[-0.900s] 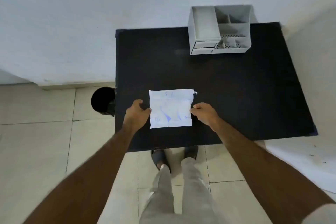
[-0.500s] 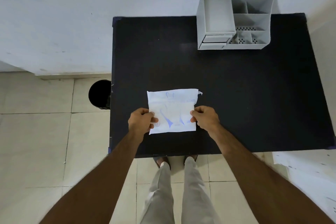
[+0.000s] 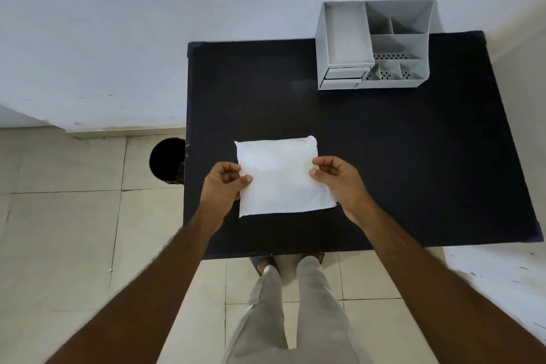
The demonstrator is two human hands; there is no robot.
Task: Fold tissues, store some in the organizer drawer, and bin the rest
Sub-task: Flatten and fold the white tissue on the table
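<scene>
One tissue [image 3: 280, 176] — two hands, pinching.

Tissue [image 3: 280, 176]: plain white, no print showing on upper face. Table [image 3: 399, 156]: flat matte black top, thin purple-blue trim along edges and corners. Organizer [image 3: 373, 44] at 1 o'clock on table: pale grey all over; small compartments have floors dotted with dark perforations. Bin [image 3: 167, 159] at 9 o'clock of tissue, on floor: black. Wall [image 3: 133, 23]: off-white with bluish cast. Floor [image 3: 59, 216]: cream tiles, darker grout lines. Trousers [image 3: 289, 319]: light beige-grey.
</scene>
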